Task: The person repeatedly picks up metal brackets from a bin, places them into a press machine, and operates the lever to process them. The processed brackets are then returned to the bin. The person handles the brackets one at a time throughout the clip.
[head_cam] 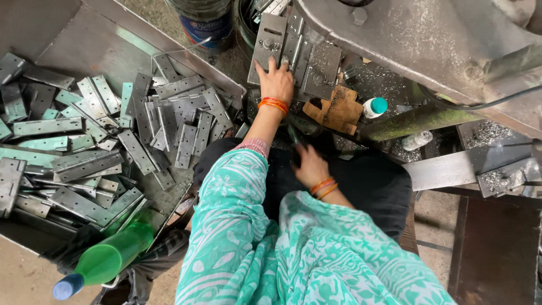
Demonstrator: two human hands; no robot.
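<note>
Soft, even daylight fills the scene from above, bright enough to show detail everywhere and casting only weak shadows, the darkest of them under the machine body [429,39] and over the dark lap. The heap of metal hinges [113,141] gives off a dull grey sheen with pale glare on a few flat faces, and the green bottle [107,260] shines faintly. The right hand [310,166] is smeared by motion blur while the left hand [275,79] stays sharp, and straight edges bow slightly toward the corners.
</note>
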